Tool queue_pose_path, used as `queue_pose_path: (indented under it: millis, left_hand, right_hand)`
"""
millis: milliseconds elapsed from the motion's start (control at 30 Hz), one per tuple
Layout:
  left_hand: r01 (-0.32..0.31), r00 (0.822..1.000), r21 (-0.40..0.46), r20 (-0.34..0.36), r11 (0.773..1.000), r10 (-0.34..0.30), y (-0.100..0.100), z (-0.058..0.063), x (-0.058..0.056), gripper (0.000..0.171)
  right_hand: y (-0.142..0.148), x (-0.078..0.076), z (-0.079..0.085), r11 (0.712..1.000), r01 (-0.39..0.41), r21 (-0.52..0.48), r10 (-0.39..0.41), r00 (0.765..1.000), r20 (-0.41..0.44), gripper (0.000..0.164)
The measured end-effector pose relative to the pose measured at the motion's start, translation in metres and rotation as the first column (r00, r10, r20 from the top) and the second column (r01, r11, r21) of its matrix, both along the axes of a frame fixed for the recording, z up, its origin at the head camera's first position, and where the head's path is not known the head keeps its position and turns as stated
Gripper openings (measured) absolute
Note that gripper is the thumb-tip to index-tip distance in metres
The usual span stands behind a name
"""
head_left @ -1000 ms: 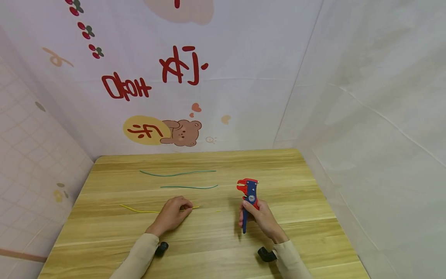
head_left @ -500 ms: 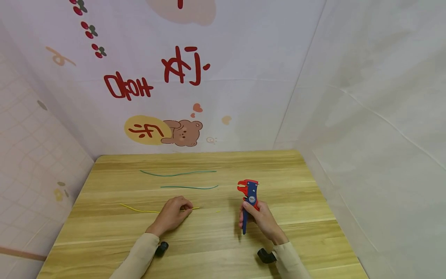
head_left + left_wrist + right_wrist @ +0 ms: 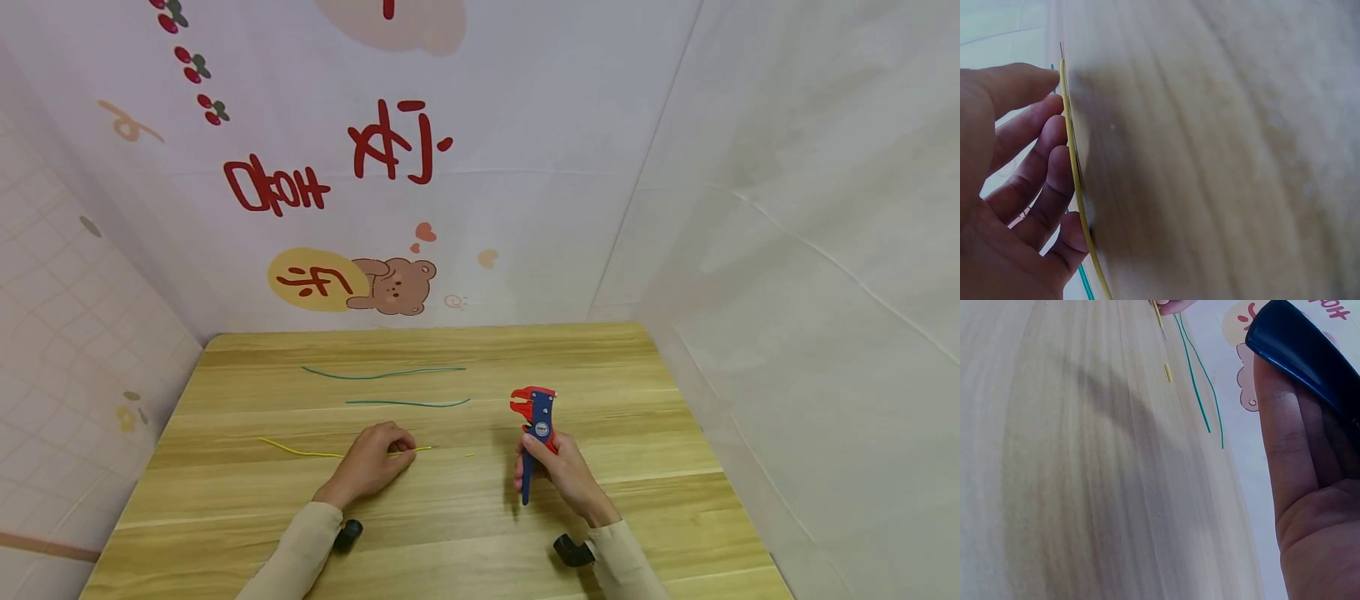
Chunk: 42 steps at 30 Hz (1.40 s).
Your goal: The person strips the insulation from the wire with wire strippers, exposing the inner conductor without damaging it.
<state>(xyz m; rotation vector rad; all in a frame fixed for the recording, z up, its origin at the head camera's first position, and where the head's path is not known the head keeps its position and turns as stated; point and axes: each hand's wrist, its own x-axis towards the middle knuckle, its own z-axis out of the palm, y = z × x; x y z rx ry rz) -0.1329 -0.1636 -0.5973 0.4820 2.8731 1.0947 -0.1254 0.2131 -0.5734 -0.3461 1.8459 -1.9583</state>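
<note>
My left hand holds a yellow wire at its right end, low over the table. In the left wrist view the yellow wire runs along the fingertips, and a short bare metal tip shows past the thumb. To the right, my right hand grips the handle of a wire stripper with blue body and red jaws. Its jaws stand apart, pointing left, with nothing between them. The dark blue handle crosses the fingers in the right wrist view. Between the hands lies a short yellow piece of insulation.
Two green wires, a longer one and a shorter one, lie behind the left hand on the wooden table. Printed white cloth hangs behind the table, and plain cloth stands at the right.
The yellow wire's right end shifts slightly at the left fingertips and now reaches a little farther right. The right hand and wire stripper stay nearly still.
</note>
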Motion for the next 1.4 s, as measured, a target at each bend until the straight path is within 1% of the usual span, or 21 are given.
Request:
queue_pose_path:
  millis: [133, 200, 400, 567, 733, 867, 1100, 1400]
  left_hand:
    - [-0.013, 1.000, -0.016, 0.005, 1.000, 0.013, 0.001, 0.001, 0.001, 0.008]
    - [-0.018, 1.000, -0.020, -0.011, 1.000, 0.018, 0.002, 0.002, 0.002, 0.010]
    - [-0.027, 0.997, -0.005, -0.066, 1.000, 0.027, 0.002, 0.005, 0.001, 0.026]
    - [-0.029, 0.993, 0.006, -0.112, 1.000, 0.030, 0.003, 0.007, -0.004, 0.033]
    - [-0.038, 0.989, 0.008, -0.140, 0.999, 0.038, 0.004, 0.010, -0.012, 0.032]
    - [-0.031, 0.989, 0.009, -0.143, 0.999, 0.032, 0.006, 0.012, -0.019, 0.030]
    - [-0.010, 0.990, -0.008, -0.143, 1.000, 0.009, 0.009, 0.010, -0.035, 0.028]
    - [-0.013, 0.991, -0.001, -0.133, 1.000, 0.012, 0.009, 0.009, -0.054, 0.025]
  right_hand:
    - [0.000, 0.000, 0.000, 1.000, 0.002, 0.003, -0.002, 1.000, 0.003, 0.053]
    - [0.001, 0.001, 0.000, 1.000, 0.004, 0.004, -0.004, 1.000, 0.003, 0.054]
    - [0.002, 0.001, -0.002, 1.000, 0.005, -0.002, -0.005, 1.000, 0.014, 0.045]
    - [0.003, 0.001, -0.004, 1.000, 0.009, -0.005, -0.008, 1.000, 0.019, 0.049]
    - [0.004, 0.001, -0.004, 1.000, 0.015, -0.013, -0.015, 1.000, 0.015, 0.054]
    - [0.004, 0.001, -0.004, 1.000, 0.013, -0.012, -0.013, 1.000, 0.013, 0.057]
    - [0.005, 0.001, -0.004, 1.000, 0.011, -0.011, -0.011, 1.000, 0.012, 0.057]
    - [0.006, 0.001, -0.007, 1.000, 0.011, -0.004, -0.011, 1.000, 0.024, 0.056]
